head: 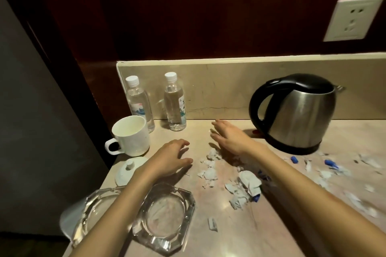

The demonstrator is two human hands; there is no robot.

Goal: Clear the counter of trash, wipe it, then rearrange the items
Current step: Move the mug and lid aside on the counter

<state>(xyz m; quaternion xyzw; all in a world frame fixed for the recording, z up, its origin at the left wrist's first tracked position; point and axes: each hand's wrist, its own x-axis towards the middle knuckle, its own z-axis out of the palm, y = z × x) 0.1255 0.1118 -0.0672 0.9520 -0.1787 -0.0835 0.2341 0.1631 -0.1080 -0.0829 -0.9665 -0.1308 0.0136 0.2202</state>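
Both hands are out over the desk (229, 225) with nothing in them: the left hand (170, 157) rests palm down with fingers loosely curled, just beside the torn paper scraps (210, 170), and the right hand (228, 134) is flat and spread, edge toward the scraps, at about 12 o'clock from them. That pose reads as a sweep being set up, the right palm acting as a blade to rake the litter toward the left hand or the desk's near edge. The trash is loose and scattered: a larger crumpled wad (248, 182) lies at about 5 o'clock from the scraps, and more shreds with blue bits (330, 162) trail off to 3 o'clock in front of the kettle (296, 112). A stray shred (212, 224) sits alone at 6 o'clock. The keepers stand pushed to the edges, probably to leave the middle free: two water bottles (174, 102) against the back wall at 11 o'clock, the white mug (130, 135) and its lid (129, 170) at 9 o'clock, two glass ashtrays (164, 217) at 7 o'clock under the left forearm. Light paper will scatter if swept fast, so I'd judge a slow gather best
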